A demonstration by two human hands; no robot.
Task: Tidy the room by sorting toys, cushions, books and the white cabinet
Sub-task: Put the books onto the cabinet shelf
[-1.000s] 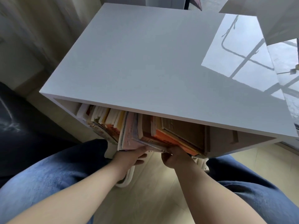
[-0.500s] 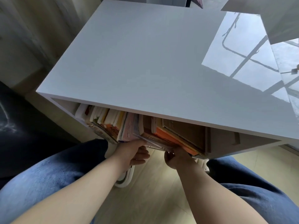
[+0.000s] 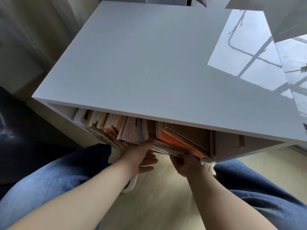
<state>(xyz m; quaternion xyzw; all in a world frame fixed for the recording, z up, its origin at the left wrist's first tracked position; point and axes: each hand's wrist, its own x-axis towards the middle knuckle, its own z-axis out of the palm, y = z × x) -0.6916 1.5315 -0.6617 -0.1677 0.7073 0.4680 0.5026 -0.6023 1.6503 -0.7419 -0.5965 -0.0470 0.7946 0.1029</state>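
**Operator:** Which items is the procedure addressing, and where are they sitting?

**Technician:** The books [image 3: 114, 127] are standing in the open shelf [image 3: 64, 109] of the white cabinet [image 3: 149, 63], along its 6 o'clock edge. The group toward 3 o'clock is leaning. The group toward 9 o'clock is standing nearly upright.

**Operator:** Report each grip.

**Technician:** The left hand [image 3: 142, 156], at 6 o'clock of the pink-covered books [image 3: 132, 131], is pressing them with straightened fingers, so its grip is apart. The right hand [image 3: 186, 163], at 5 o'clock, is curling its fingers round the lower edge of the orange-covered books [image 3: 174, 140], so its grip is clamped on them.

**Operator:** Which step is running?

**Technician:** Judging by the layout, the person is squaring up the book row. The next move is probably calling for the leaning group to be pushed upright and level with its neighbours, with the left hand bracing the row against toppling outward.

**Operator:** What is differing from one second ago?

**Technician:** The left fingers, curled then, are now reaching straighter. The pink-covered books are sitting deeper in the shelf. The right hand is keeping its place.

**Operator:** Surroundings?

**Technician:** The person's jeans [image 3: 49, 180] are flanking the hands at 4 and 8 o'clock. A white slipper [image 3: 132, 184] is resting on the floor [image 3: 166, 196].
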